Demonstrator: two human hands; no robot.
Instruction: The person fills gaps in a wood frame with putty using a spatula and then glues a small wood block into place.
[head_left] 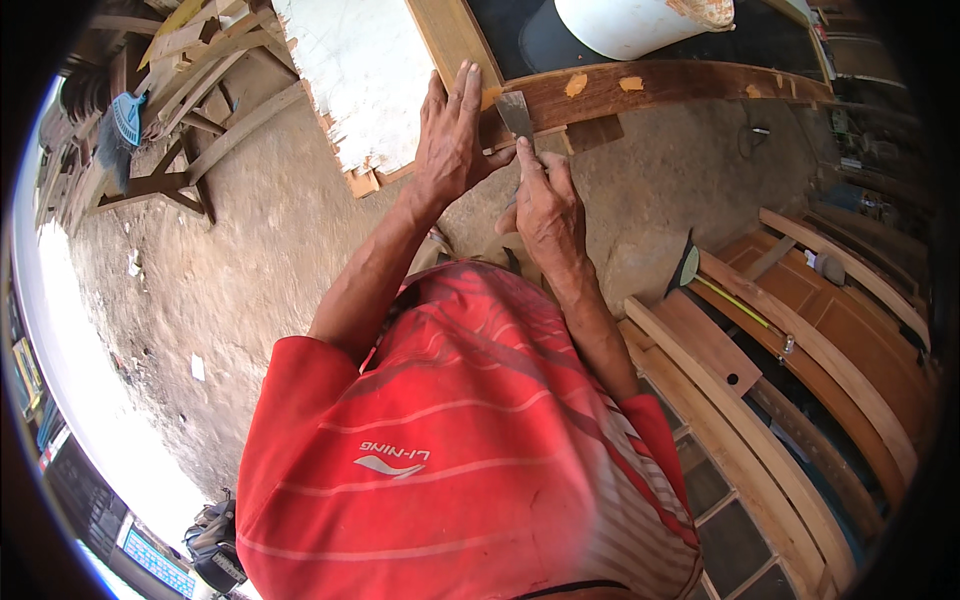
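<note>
My right hand [549, 212] is closed round the handle of a putty knife [516, 115]. The knife's metal blade points away from me and lies over the near edge of a dark wooden frame [690, 88]. Orange filler patches [576, 85] dot that frame rail. My left hand [452, 135] rests with fingers stretched out on the corner where the frame meets a lighter wooden strip [447, 35]. Left of the strip is a worn white board [345, 75] with chipped edges. A white bucket [625, 28] with orange smears on its rim sits on the dark panel within the frame.
Stacked timber and a trestle [200, 150] stand at the far left, with a blue-headed broom [127, 118] there. Wooden boards and door panels [850, 300] lean on the right, along with a green-handled broom [735, 300]. A black bag [213, 545] is at lower left.
</note>
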